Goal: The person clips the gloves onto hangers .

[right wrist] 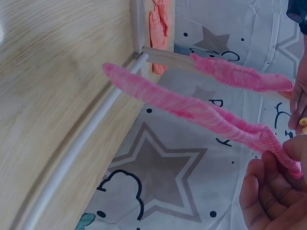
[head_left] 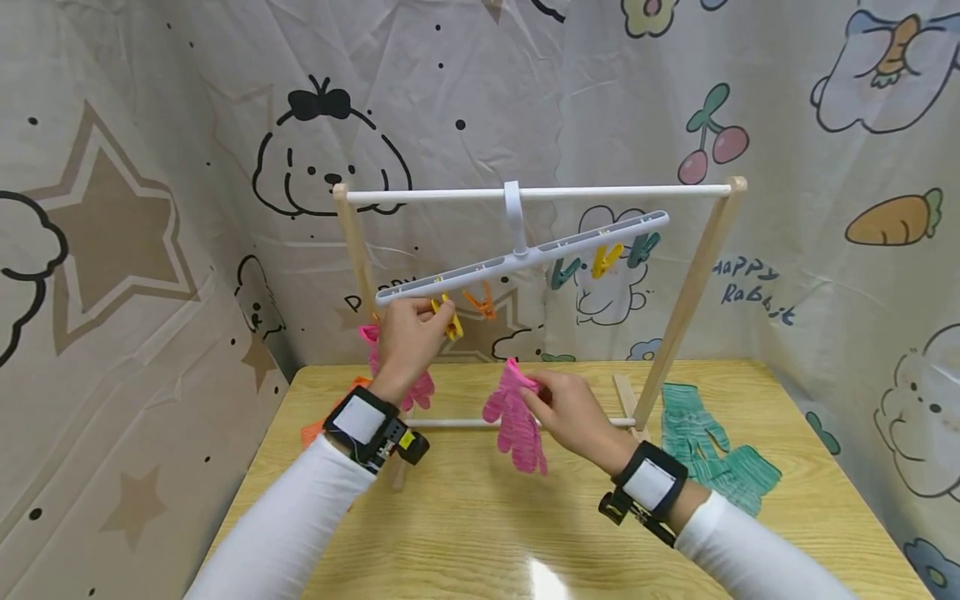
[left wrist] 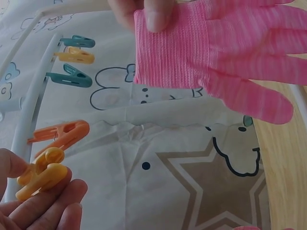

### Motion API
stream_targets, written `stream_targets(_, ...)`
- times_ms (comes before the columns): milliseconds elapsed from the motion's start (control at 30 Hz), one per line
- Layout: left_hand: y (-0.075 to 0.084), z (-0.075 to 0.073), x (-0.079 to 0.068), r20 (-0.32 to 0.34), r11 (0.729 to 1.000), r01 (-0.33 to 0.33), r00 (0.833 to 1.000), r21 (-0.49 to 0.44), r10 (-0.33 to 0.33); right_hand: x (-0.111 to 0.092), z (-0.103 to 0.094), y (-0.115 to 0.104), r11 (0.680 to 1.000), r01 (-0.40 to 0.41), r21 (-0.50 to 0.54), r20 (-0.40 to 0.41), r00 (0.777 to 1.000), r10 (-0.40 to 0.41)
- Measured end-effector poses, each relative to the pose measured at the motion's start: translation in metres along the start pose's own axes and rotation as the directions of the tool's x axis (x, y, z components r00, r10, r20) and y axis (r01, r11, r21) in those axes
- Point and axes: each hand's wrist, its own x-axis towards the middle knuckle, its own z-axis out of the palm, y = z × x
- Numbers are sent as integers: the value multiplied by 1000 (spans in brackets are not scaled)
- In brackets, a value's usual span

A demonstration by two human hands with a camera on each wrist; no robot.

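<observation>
My left hand (head_left: 408, 340) pinches a yellow clothespin (left wrist: 45, 179) that hangs near the lower left end of a tilted white hanger (head_left: 487, 268). In my right hand (head_left: 576, 414) a pink knitted glove (head_left: 517, 421) is pinched at its cuff, fingers dangling below the hanger. A second pink glove (right wrist: 244, 76) hangs at the hanger's left end, partly behind my left hand in the head view. Next to the yellow clothespin is an orange clothespin (head_left: 483, 301). Farther right on the hanger are two teal clothespins, one of them this teal clothespin (head_left: 564, 273), with a yellow clothespin (head_left: 606, 260) between them.
The hanger hooks over the white top bar (head_left: 630, 192) of a rack with wooden posts (head_left: 690, 304). Green gloves (head_left: 693, 442) lie on the wooden table (head_left: 480, 533) at the right. An orange glove (right wrist: 159, 33) lies at the left, and a patterned curtain (head_left: 480, 100) stands behind.
</observation>
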Motion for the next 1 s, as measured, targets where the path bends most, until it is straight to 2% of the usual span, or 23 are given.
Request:
stream_targets(233, 3, 1, 0, -20, 1000, -18, 1000, 14, 18, 9, 4, -12, 999, 39, -14, -4, 999, -39)
stream_targets(733, 2, 2, -3, -17, 999, -28, 999, 26, 28, 29, 7, -36, 988, 134, -82, -3, 991, -135)
stream_targets(1000, 1, 3, -2, -33, 998, -34, 999, 51, 36, 36, 8, -47, 972, 186, -145, -1, 982, -188)
